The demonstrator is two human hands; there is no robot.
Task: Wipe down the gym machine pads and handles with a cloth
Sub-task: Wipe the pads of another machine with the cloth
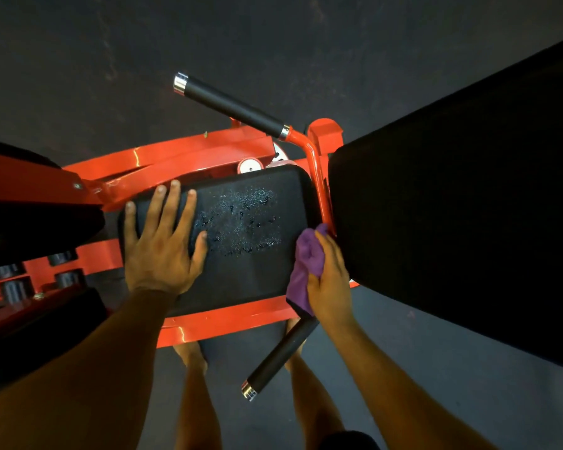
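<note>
Cloth (306, 264) in right hand (330, 277); back pad (452, 206) crowds right, handle (277, 355) below.

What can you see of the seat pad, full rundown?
The seat pad is a black, rounded-rectangle cushion with a matte vinyl-like skin, lying flat on the orange frame. Droplets of liquid bead across its middle, not yet wiped. The left hand rests flat on its left part, fingers spread. The right hand holds a purple cloth at its right edge, beside the larger black back pad.
</note>
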